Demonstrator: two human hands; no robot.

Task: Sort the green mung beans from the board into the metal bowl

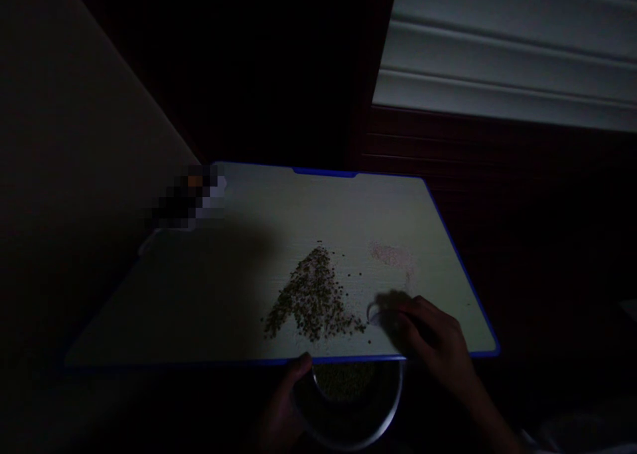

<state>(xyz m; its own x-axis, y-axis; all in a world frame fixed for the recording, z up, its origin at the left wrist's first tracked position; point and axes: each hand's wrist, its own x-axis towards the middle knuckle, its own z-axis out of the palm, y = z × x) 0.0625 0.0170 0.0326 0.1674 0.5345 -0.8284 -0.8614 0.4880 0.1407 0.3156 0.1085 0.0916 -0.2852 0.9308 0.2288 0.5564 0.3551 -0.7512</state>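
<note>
My right hand (438, 338) is closed on what looks like a small spoon (374, 313), its pale rounded end low over the board beside a pile of small dark green beans or seeds (313, 295). The pile lies loosely spread on a pale, blue-edged board (239, 195). Under the board's near edge is a round metal bowl (393, 414) with more green grains (343, 379) inside. My left hand (288, 401) grips the bowl's left side, thumb up by the board's edge; its other fingers are in the dark.
A patch of tiny pale pinkish grains (391, 255) lies right of the pile. At the board's back left is a blurred-out object (186, 198). A wall (99, 142) stands left, dark wood panelling (423, 129) behind, white slats (497, 56) upper right. Light is dim.
</note>
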